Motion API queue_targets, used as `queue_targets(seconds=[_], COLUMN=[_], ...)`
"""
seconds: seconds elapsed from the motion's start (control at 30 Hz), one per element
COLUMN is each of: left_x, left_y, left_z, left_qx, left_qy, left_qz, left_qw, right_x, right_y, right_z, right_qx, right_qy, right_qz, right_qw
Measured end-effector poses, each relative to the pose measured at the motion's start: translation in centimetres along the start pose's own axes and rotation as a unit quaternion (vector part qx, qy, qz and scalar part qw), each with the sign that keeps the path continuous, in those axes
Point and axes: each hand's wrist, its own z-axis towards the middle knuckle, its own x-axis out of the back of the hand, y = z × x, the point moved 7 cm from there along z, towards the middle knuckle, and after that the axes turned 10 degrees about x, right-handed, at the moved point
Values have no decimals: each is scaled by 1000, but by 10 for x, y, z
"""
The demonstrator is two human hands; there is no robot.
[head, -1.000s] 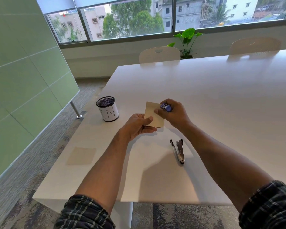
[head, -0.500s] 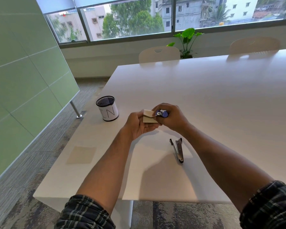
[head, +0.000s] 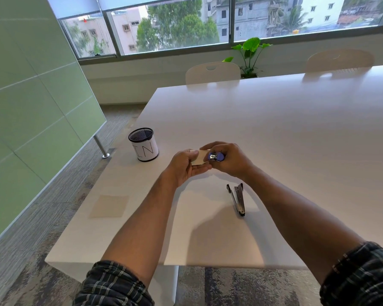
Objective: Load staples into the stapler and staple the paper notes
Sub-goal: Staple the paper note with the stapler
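left hand pinches the notes; right hand grips a blue stapler on their right edge. a metal stapler lies below the right hand, a cup up-left; wide bare table beyond.

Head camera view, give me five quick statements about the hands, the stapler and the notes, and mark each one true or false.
1. The right hand grips a small blue stapler. True.
2. The left hand holds nothing. False: it holds a tan paper note.
3. A metal stapler lies on the white table nearer the person than the hands. True.
4. The mesh cup marked IN stands to the right of the hands. False: it stands to their left.
5. Another tan note lies flat near the table's left edge. True.
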Motion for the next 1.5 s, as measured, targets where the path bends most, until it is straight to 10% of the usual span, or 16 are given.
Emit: queue_targets(seconds=[1.5], left_x=[0], left_y=[0], left_z=[1], left_qx=[-57], left_qy=[4], left_qz=[106], left_qw=[993], right_x=[-11], right_y=[22], right_z=[-1], right_qx=[-65], right_qy=[48], right_qz=[134], right_qw=[988])
